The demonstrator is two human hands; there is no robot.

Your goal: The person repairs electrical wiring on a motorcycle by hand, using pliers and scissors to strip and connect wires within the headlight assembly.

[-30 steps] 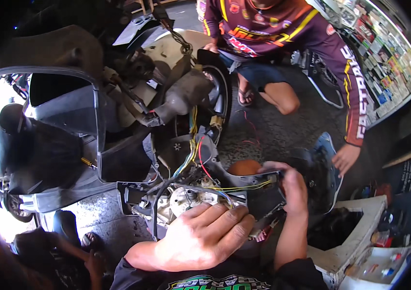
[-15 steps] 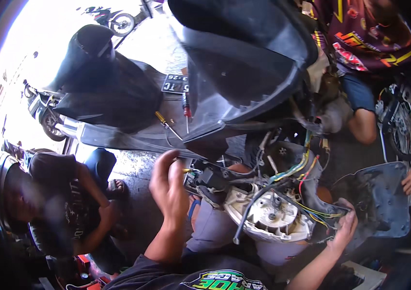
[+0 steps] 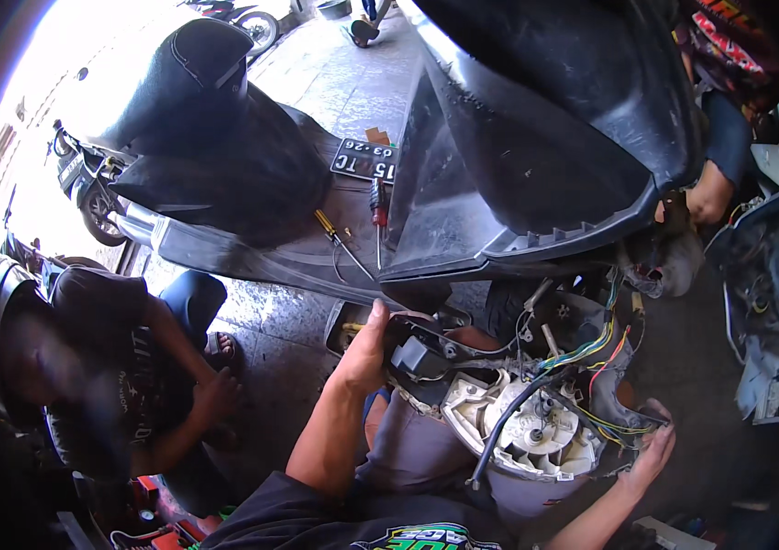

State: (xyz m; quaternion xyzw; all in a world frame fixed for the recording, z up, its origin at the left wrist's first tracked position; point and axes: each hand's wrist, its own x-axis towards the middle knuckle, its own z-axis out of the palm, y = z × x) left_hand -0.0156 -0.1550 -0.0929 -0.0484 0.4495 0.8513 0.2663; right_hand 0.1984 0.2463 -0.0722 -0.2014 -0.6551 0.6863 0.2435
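Over my lap lies a scooter headlight assembly (image 3: 536,431), its pale ribbed back turned up, with a dark shell frame, a black hose and coloured wires (image 3: 582,344) across it. At its left end, beside a small black box (image 3: 419,356), my left hand (image 3: 366,357) is closed, thumb pointing up and the other fingers mostly hidden. My right hand (image 3: 653,445) grips the dark right end near the yellow wires, its fingers bent over the edge.
Ahead stands a black scooter body (image 3: 536,137). On its footboard lie a red-handled screwdriver (image 3: 378,215), a yellow-handled tool (image 3: 327,222) and a number plate (image 3: 364,161). A person in a cap (image 3: 123,367) crouches left; another person's arm (image 3: 719,156) reaches in at right, near a grey panel (image 3: 765,275).
My left hand has come from raised and apart to the assembly's left end. The right hand keeps its hold. The view has shifted, and the grey panel at right now stands more upright.
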